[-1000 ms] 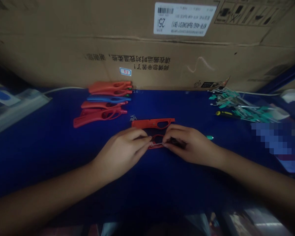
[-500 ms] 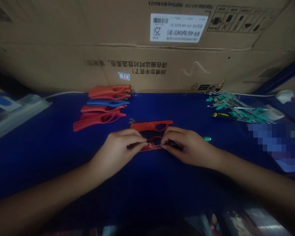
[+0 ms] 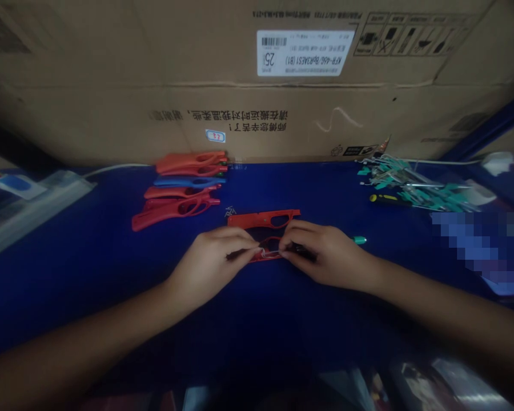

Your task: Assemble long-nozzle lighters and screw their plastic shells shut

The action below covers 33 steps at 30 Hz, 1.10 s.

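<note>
My left hand (image 3: 220,254) is closed in a pinch at the left end of a thin white wire (image 3: 264,252). From the other side my right hand (image 3: 310,249) pinches the wire too, its fingertips close to the left ones. Below the fingers lies a red plastic lighter-shaped shell half (image 3: 270,257), partly covered by both hands. Just beyond it rests a second, orange-red shell half (image 3: 257,220) with an oval opening at its right end. A green tip (image 3: 360,240) shows past my right hand; the rest of that piece is hidden.
Several red, orange and blue shells (image 3: 180,194) lie stacked at the back left, near small screws (image 3: 230,212). At the back right is a heap of green parts with metal rods and wires (image 3: 415,182), beside a black-and-yellow screwdriver handle (image 3: 383,199). A cardboard sheet (image 3: 197,57) stands behind.
My left hand has shifted slightly right, closer to the right hand, and the wire between the fingertips shows shorter. The view has tilted a little; the shells remain in place.
</note>
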Tool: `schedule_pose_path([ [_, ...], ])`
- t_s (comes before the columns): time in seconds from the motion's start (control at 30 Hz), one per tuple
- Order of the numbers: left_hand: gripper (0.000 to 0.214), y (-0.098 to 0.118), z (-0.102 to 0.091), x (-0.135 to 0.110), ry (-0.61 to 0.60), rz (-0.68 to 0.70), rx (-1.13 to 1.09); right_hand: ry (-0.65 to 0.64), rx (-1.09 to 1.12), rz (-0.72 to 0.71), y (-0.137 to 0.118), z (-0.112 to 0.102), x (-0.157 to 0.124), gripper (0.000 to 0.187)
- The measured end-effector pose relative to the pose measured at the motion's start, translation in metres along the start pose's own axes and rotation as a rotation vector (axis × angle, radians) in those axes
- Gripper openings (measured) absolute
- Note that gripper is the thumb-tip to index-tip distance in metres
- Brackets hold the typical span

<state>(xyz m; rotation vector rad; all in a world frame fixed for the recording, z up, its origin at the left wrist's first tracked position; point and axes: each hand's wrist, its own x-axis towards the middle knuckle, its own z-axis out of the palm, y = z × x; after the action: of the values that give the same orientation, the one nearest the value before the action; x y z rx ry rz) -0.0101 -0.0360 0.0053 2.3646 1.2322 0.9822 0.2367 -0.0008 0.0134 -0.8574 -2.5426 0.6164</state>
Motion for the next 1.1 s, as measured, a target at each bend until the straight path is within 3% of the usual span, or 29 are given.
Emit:
schedule_pose_path([
  [0.23,0.022,0.003,-0.006,-0.004,-0.115,0.198,0.368,-0.008,-0.003,-0.002,-0.002,-0.001,0.000,0.010],
  [0.5,0.025,0.022,-0.015,-0.006,-0.222,0.081,0.483,-0.012,-0.033,-0.008,-0.002,-0.001,-0.001,0.011],
  [0.7,0.025,0.024,-0.019,-0.011,-0.277,0.032,0.423,-0.027,-0.004,-0.052,-0.005,-0.006,-0.001,0.017],
  [0.8,0.022,0.019,-0.015,-0.010,-0.256,0.029,0.345,0.035,-0.012,-0.066,-0.003,-0.004,-0.001,0.023],
  [0.9,0.025,0.015,-0.008,-0.011,-0.206,0.034,0.286,0.084,-0.060,-0.020,-0.001,-0.001,-0.002,0.017],
  [1.1,0.026,0.010,0.000,-0.011,-0.164,0.026,0.165,0.053,-0.145,0.014,-0.004,0.002,-0.004,0.017],
])
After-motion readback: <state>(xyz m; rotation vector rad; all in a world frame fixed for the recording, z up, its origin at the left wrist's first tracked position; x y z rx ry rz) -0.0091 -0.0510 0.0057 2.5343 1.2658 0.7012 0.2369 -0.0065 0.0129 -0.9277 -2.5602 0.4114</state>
